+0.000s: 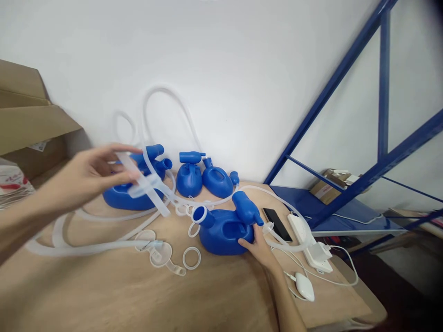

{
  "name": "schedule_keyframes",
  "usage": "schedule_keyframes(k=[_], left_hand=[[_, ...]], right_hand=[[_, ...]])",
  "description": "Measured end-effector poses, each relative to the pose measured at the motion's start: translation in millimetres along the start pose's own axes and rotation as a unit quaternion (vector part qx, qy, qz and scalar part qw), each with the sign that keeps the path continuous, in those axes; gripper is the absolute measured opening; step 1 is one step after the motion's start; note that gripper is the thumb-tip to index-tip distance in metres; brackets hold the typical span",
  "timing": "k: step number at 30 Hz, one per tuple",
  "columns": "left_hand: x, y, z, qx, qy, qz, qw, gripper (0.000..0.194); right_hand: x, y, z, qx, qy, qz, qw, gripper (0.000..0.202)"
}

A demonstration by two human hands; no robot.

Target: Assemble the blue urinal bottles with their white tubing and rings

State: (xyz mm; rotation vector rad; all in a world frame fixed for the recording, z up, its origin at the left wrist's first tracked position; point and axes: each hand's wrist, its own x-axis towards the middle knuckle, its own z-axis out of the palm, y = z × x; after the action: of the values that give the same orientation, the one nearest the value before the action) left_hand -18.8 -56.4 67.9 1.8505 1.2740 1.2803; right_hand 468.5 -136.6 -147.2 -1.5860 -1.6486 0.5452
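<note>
My left hand (pixel 104 168) is closed, pinching a translucent plastic tube fitting with a flange (pixel 147 184) between thumb and fingers; motion blurs it a little. My right hand (pixel 259 244) grips the right end of a blue urinal bottle (pixel 221 242), thumb on its near side. This bottle stands on the table with its open mouth, ringed in white, pointing up and left. A blue adapter (pixel 246 210) sits over its handle. On the table in front lie a clear cap with a strap (pixel 161 255) and a white sealing ring (pixel 191 258).
Several more blue bottles (pixel 218 184) stand along the wall. Long translucent hoses (pixel 93 249) loop across the wooden table (pixel 138 299). At right lie a black phone (pixel 277 223), a power strip (pixel 304 244) and a white charging device (pixel 304 287). An open carton (pixel 34 124) stands left, a blue rack (pixel 325 92) right.
</note>
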Motion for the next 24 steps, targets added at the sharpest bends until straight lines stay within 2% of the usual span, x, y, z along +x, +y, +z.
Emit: schedule_keyframes(k=[2, 4, 6, 9, 13, 16, 18, 20, 22, 24], left_hand=[[-8, 11, 37.5, -0.055, -0.037, 0.025, 0.997, 0.047], [-8, 12, 65.8, -0.055, -0.021, 0.061, 0.996, 0.038], [-5, 4, 85.6, -0.042, -0.011, 0.065, 0.997, 0.037], [-6, -13, 108.1, -0.072, -0.018, 0.017, 0.997, 0.041], [-29, -37, 144.6, -0.137, -0.028, -0.027, 0.990, 0.046], [-47, -50, 170.2, -0.164, -0.032, -0.015, 0.986, 0.043], [-51, -53, 177.0, -0.129, -0.060, 0.020, 0.990, 0.038], [-48, -52, 173.7, -0.045, -0.116, 0.074, 0.990, 0.034], [-40, -48, 164.2, 0.073, -0.185, 0.128, 0.972, 0.036], [-32, -43, 154.2, 0.219, -0.220, 0.168, 0.936, 0.040]], right_hand=[[0, 1, 0, -0.003, 0.004, -0.001, 1.000, 0.094], [0, -1, 0, -0.007, 0.007, -0.002, 1.000, 0.094], [0, -3, 0, -0.011, 0.007, -0.007, 1.000, 0.095], [1, -8, -1, -0.014, 0.010, -0.019, 1.000, 0.094], [1, -12, -1, -0.013, 0.012, -0.034, 0.999, 0.093], [1, -11, -1, -0.010, 0.022, -0.043, 0.999, 0.098], [1, -9, -1, -0.003, 0.026, -0.046, 0.999, 0.104], [1, -7, -1, 0.009, 0.020, -0.045, 0.999, 0.107], [2, -7, -1, 0.018, 0.016, -0.044, 0.999, 0.107], [3, -8, -2, 0.021, 0.016, -0.049, 0.998, 0.107]])
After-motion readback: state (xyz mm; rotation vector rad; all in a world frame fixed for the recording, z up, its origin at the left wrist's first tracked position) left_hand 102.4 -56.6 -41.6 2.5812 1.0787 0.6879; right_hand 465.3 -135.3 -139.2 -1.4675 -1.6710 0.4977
